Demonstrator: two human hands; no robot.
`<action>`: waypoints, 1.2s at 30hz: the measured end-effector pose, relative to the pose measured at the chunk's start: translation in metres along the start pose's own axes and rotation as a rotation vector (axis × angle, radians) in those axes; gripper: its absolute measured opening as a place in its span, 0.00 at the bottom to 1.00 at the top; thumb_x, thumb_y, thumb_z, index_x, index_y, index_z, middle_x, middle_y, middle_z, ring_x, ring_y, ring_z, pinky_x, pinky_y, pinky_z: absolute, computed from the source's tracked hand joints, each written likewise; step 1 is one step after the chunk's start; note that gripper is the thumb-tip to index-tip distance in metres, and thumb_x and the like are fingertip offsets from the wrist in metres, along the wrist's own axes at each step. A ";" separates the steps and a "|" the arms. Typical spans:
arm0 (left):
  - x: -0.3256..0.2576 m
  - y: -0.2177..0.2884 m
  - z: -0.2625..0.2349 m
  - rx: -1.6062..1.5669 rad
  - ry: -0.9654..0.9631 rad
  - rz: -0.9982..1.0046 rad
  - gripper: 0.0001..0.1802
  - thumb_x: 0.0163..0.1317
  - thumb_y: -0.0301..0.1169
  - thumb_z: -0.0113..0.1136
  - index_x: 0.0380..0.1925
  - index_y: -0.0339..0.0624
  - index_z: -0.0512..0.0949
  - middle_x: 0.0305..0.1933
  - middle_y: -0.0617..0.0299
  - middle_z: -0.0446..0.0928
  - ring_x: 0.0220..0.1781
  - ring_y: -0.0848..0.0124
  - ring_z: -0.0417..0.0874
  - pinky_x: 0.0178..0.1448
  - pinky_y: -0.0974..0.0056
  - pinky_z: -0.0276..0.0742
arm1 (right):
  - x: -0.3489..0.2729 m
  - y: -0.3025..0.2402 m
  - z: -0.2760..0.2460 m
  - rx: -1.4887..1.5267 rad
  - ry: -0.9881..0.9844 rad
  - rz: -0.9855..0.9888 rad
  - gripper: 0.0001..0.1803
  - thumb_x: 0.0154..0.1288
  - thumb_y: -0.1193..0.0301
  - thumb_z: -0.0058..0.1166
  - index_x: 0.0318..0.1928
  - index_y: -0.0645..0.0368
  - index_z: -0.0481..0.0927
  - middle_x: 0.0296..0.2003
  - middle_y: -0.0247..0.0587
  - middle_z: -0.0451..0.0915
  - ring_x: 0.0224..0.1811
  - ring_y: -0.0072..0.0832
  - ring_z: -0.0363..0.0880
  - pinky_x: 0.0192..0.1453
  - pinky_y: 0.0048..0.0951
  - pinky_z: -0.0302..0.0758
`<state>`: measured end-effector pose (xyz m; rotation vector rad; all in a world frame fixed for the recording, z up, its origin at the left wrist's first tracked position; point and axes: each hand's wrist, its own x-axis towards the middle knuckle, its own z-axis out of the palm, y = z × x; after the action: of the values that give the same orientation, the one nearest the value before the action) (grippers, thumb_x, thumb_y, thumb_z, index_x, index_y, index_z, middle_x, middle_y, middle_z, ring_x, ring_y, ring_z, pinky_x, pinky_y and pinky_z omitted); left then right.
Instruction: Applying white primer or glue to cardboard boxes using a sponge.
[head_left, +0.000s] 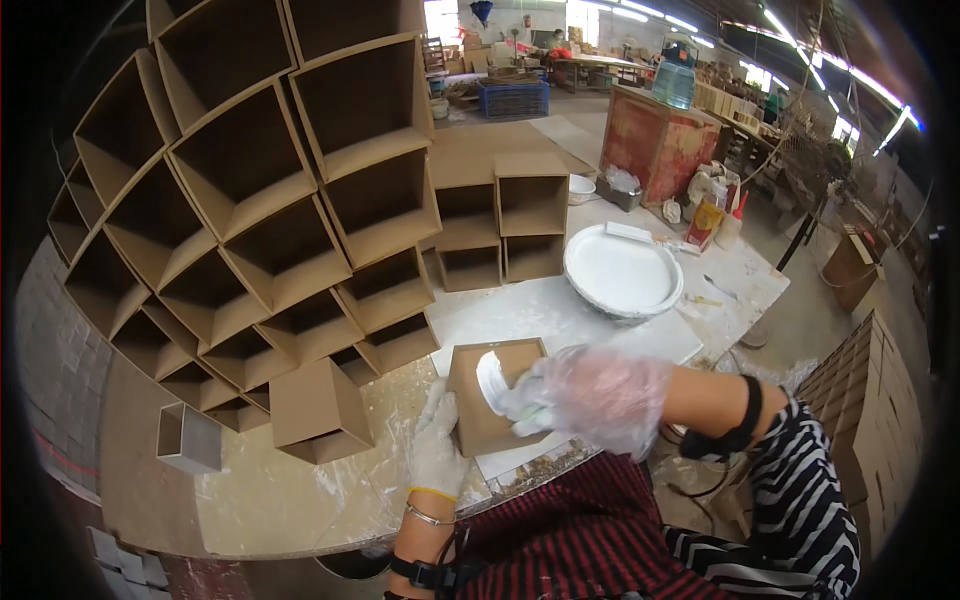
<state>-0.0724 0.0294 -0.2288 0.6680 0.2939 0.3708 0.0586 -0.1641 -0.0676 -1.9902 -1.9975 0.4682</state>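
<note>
A brown fibreboard box [485, 432] lies on the table in front of me, with a thick streak of white paste [491, 381] across its upper face. My left hand [436, 448], in a pale knit glove with a yellow cuff, grips the box's left side. Over the box's right part is my right hand [590, 390], gloved and wrapped in clear plastic. Its fingers are closed at the end of the streak; whatever they hold is hidden by glove and plastic. Beyond the box stands a round basin [622, 270] of white paste, with a pale flat bar [629, 233] on its rim.
Stacked open boxes [270, 240] rise at the left and back. A taller box [318, 408] and a small greyish one [189, 438] stand near-left. Bottles [708, 215], a red cabinet [655, 140] and a water jug [675, 80] are back right; a fan [815, 155] stands beyond.
</note>
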 end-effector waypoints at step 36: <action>0.020 -0.006 0.002 0.454 0.201 0.071 0.27 0.78 0.44 0.57 0.68 0.38 0.78 0.62 0.59 0.82 0.57 0.73 0.83 0.58 0.66 0.79 | 0.029 0.003 0.007 -0.007 0.043 -0.093 0.22 0.68 0.70 0.55 0.62 0.58 0.81 0.64 0.49 0.79 0.62 0.43 0.80 0.70 0.39 0.77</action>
<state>-0.0524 0.0323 -0.2345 1.0911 0.5554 0.4451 0.0580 -0.1350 -0.0760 -1.8853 -2.0573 0.3942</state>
